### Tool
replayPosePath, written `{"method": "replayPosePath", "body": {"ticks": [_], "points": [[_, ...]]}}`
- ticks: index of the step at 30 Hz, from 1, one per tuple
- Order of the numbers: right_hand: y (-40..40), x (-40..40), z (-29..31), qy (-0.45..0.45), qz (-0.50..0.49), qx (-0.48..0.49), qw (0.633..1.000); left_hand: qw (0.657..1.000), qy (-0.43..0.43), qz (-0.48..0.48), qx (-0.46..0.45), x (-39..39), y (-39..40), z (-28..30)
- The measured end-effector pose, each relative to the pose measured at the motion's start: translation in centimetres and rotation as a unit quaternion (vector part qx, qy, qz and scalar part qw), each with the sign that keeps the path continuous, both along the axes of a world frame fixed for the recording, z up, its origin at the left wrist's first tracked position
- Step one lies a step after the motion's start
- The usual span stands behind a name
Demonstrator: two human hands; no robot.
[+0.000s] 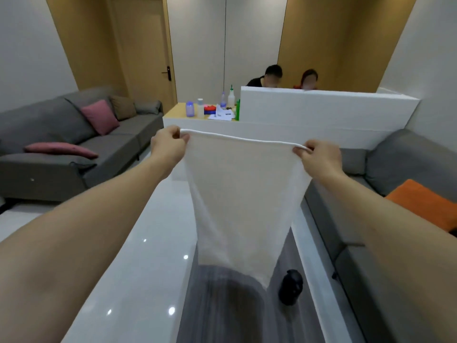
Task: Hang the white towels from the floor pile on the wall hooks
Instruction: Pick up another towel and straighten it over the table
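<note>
- Floor (138, 256): glossy pale tiles, ceiling lights reflected.
- Grey rug (291, 315): lies on the floor; a black rounded object (291, 287) sits on it.
- Grey sofa (61, 149), left: stands on the floor; two pink cushions (100, 116).
- Grey sofa (395, 169), right: one orange cushion (425, 201).
- Wooden counter (176, 111): bottles (189, 108), papers.

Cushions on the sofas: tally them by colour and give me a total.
Pink cushions: 2
Brown cushion: 1
Orange cushion: 1
Grey cushions: 2
Total: 6
</note>
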State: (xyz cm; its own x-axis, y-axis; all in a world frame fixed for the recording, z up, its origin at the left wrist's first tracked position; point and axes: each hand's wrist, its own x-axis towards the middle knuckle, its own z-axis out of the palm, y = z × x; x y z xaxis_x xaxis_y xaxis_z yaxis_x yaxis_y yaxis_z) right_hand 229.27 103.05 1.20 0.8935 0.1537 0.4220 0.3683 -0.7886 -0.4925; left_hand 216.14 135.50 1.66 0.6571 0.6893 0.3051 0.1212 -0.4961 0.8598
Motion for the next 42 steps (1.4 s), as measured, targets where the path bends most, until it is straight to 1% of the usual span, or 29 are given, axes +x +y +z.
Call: {"method": "replayPosePath", "body": {"ticks": [2, 5, 10, 14, 19, 22, 27, 31, 34, 38, 42], "points": [[-1.0, -2.1, 0.4, -0.002, 0.008, -0.009, 1.000, 1.000, -0.012, -0.003, 0.002, -2.1, -0.5, 0.5], [-2.5, -6.7, -1.4, 0.004, 0.021, -0.011, 1.000, 1.000, -0.009, -0.018, -0.016, -6.4, -1.5, -1.0], [-4.6, -16.2, -8.9, 0.052, 0.039, -0.020, 0.998, 0.997, 0.034, -0.026, -0.063, -15.7, -3.0, -8.4], [-6.2, -24.5, -16.7, 0.121, 0.018, -0.044, 0.992, 0.987, 0.131, -0.045, -0.083, -23.9, -5.1, -16.8], [-9.3, -35.5, -26.7, 0.217, -0.009, -0.101, 0.971, 0.959, 0.254, -0.075, -0.102, -34.7, -8.1, -26.9], [-11.3, -41.4, -32.0, 0.272, -0.020, -0.127, 0.954, 0.941, 0.307, -0.091, -0.111, -40.3, -9.8, -32.3], [-14.2, -48.5, -38.7, 0.348, -0.030, -0.107, 0.931, 0.908, 0.387, -0.109, -0.116, -46.8, -12.0, -39.7], [-15.6, -50.7, -41.6, 0.385, -0.047, -0.110, 0.915, 0.892, 0.425, -0.107, -0.115, -48.3, -12.7, -43.2], [-15.9, -50.2, -42.8, 0.415, -0.058, -0.126, 0.899, 0.880, 0.447, -0.106, -0.118, -47.6, -13.2, -44.7], [-15.2, -46.1, -43.4, 0.417, -0.058, -0.136, 0.897, 0.878, 0.455, -0.097, -0.113, -43.8, -12.5, -45.1], [-13.3, -39.4, -43.8, 0.421, -0.054, -0.115, 0.898, 0.883, 0.449, -0.085, -0.105, -37.4, -10.7, -44.7]]}}
